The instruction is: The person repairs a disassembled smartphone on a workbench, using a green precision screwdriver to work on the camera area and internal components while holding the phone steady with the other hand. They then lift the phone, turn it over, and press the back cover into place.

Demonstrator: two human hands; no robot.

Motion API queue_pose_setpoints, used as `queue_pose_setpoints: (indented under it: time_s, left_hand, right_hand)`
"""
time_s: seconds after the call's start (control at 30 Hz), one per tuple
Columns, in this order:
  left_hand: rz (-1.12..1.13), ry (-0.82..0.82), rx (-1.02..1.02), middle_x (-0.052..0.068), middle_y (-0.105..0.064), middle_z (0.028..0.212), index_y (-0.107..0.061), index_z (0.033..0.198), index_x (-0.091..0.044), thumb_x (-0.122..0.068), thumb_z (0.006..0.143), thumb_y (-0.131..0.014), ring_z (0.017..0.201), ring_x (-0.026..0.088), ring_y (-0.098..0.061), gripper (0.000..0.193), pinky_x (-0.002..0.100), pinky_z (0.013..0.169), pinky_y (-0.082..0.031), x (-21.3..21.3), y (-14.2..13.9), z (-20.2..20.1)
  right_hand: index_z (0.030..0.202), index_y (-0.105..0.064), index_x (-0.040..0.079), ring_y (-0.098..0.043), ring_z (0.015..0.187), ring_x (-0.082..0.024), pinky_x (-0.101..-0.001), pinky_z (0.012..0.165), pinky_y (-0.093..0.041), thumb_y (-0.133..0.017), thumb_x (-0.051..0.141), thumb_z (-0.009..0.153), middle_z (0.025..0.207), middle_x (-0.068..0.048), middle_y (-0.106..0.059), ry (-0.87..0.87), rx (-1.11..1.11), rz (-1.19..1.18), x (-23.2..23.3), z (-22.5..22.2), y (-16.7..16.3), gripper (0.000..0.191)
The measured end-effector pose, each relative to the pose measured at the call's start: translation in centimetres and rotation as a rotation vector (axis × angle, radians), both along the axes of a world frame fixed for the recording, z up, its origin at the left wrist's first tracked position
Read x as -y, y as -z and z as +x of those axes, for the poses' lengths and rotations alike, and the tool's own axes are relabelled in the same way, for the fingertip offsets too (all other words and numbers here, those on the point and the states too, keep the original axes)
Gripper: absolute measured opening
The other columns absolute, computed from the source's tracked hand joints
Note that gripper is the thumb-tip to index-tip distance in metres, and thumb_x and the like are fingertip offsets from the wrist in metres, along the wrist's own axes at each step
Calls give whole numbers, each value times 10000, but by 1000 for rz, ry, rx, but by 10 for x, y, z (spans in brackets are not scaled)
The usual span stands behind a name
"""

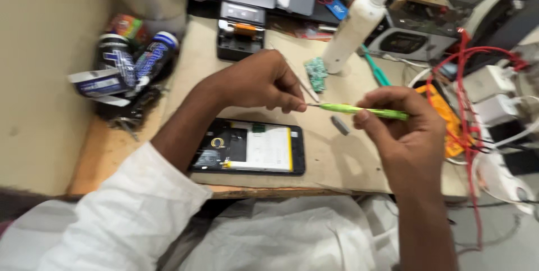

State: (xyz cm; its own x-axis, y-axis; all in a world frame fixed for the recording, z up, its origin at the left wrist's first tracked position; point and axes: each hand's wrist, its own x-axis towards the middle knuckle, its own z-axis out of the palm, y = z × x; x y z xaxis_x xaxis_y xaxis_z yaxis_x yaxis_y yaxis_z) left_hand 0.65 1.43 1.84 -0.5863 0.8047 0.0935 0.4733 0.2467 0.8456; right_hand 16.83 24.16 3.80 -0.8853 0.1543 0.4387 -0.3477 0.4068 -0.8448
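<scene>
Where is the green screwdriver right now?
The green screwdriver is up over the table, held in the right hand, its tip pinched by the left hand, above the opened phone.

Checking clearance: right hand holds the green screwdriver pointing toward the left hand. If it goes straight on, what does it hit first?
The left hand: the green screwdriver's tip in the right hand already sits at its pinched fingertips, apparently touching, though depth is unclear.
</scene>
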Motion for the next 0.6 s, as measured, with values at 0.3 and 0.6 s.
queue_pose_setpoints:
  time_s: [0.3, 0.6]
  left_hand:
    - [-86, -255, -355, 114, -784, 804, -814, 920, -47, -165, 785, -831, 660, 192, -743, 180, 326, 646, -578, 38, 3, -27]
    - [-144, -291, -323, 127, -789, 880, -809, 956, -49, -145, 793, -804, 754, 206, -758, 189, 330, 734, -584, 44, 3, -26]
  right_hand:
    - [1198, -611, -19, -699, 849, -165, -297, 806, -604, -691, -68, 956, 1009, -98, -682, 103, -19, -141, -8, 0, 33, 259]
    - [1224, -603, 23, -699, 848, -188, -319, 822, -611, -703, -31, 1102, 1005, -84, -669, 143, -345, -426, -42, 14, 40, 166]
